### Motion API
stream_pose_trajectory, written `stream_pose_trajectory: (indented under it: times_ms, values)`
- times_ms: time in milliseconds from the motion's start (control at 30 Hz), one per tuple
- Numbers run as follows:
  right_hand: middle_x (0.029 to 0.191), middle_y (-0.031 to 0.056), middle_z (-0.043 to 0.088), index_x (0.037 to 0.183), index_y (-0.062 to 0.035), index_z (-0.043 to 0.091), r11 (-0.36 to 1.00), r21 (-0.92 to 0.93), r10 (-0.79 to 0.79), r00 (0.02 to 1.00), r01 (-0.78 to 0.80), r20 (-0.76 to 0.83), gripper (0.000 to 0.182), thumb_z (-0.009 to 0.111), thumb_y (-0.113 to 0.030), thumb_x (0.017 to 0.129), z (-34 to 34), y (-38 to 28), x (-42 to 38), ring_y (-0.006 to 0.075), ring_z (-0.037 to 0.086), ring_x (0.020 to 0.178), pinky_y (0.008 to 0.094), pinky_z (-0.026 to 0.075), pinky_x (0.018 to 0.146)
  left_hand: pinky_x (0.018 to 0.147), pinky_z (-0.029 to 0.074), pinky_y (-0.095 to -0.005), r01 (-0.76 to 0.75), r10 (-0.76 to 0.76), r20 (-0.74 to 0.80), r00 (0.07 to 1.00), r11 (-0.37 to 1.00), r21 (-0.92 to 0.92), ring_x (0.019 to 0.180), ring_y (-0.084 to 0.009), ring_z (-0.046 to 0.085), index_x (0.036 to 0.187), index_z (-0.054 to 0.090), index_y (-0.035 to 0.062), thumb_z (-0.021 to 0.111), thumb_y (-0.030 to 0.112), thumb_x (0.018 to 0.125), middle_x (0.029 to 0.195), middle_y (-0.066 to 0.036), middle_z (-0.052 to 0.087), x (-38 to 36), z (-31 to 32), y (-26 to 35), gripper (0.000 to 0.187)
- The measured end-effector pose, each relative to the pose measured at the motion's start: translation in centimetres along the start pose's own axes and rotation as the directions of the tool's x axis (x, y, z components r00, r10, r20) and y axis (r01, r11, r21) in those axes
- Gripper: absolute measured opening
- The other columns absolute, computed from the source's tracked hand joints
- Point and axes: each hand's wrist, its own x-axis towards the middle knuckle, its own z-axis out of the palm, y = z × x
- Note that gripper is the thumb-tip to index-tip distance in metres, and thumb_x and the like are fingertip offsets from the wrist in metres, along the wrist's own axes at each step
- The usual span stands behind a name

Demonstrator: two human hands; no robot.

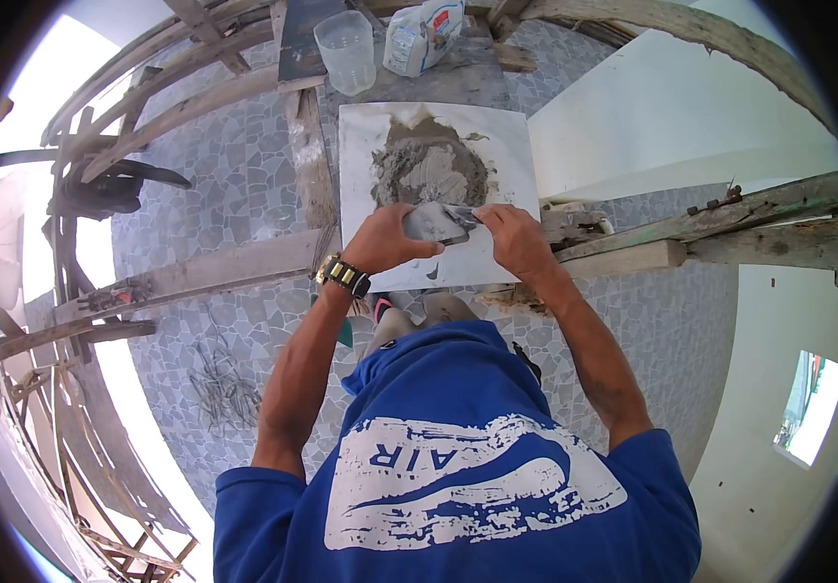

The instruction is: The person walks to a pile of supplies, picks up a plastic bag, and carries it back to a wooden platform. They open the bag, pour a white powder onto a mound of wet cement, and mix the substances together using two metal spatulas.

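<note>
A white board (361,136) lies in front of me with a heap of wet grey mortar (409,165) spread on it. Over the board's near half, my left hand (390,238), with a watch on its wrist, grips a grey, mortar-smeared flat piece (429,223) between thumb and fingers. My right hand (511,238) pinches a small metal tool (462,216) against the right side of that piece. What kind of tool it is cannot be made out.
Beyond the board stand a clear plastic container (346,53) and a white bag (421,37) on a plank surface. Wooden beams (215,275) run left and right of the board. Stone-patterned floor (229,194) shows below, with a wire tangle (225,384) at left.
</note>
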Motion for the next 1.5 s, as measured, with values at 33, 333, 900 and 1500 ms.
stream_pose_trajectory:
  times_ms: [33,333,900,1500]
  values:
    - [0.106,0.0126,0.067,0.110,-0.0035,0.064,1.000,-0.008,0.008,1.000,-0.008,0.010,0.029,0.056,-0.006,0.083,0.1,0.4,0.0,0.0306,0.064,0.099,0.0424,0.051,0.087,0.074,0.053,-0.0372,-0.006,0.006,-0.004,1.000,1.000,-0.011,0.079,-0.0275,0.069,0.120,0.062,-0.0070,0.084,0.043,0.067,0.088,-0.020,0.070,-0.5,-0.1,-0.1,0.076]
    - [0.100,0.0069,0.061,0.106,-0.0066,0.066,0.965,-0.155,-0.210,0.978,0.210,0.012,0.026,0.058,-0.009,0.082,-1.6,0.6,1.4,0.0256,0.057,0.102,0.0422,0.045,0.092,0.078,0.051,-0.0399,-0.187,0.227,-0.303,0.926,0.970,0.154,0.090,-0.0330,0.065,0.116,0.066,0.0063,0.074,0.022,0.080,0.103,-0.014,0.065,-2.4,-3.2,-0.1,0.040]
    - [0.098,0.0086,0.067,0.104,-0.0061,0.066,0.994,0.002,-0.113,0.992,0.113,-0.052,0.024,0.061,-0.004,0.080,-5.2,0.2,2.7,0.0292,0.063,0.092,0.0413,0.051,0.079,0.085,0.050,-0.0427,-0.353,0.403,-0.072,0.912,0.863,0.362,0.095,-0.0332,0.060,0.110,0.068,0.0077,0.059,0.004,0.080,0.098,-0.012,0.056,3.9,-1.4,-1.0,0.031]
    - [0.078,0.0298,0.056,0.088,0.0039,0.051,0.833,0.386,0.373,0.918,-0.396,0.135,0.021,0.057,-0.016,0.093,-2.6,-2.8,2.8,0.0516,0.054,0.076,0.0511,0.044,0.066,0.079,0.050,-0.0404,-0.364,0.304,-0.521,0.798,0.931,-0.014,0.092,-0.0356,0.061,0.111,0.062,0.0064,0.066,-0.003,0.082,0.102,-0.016,0.059,-0.3,1.5,-1.5,0.031]
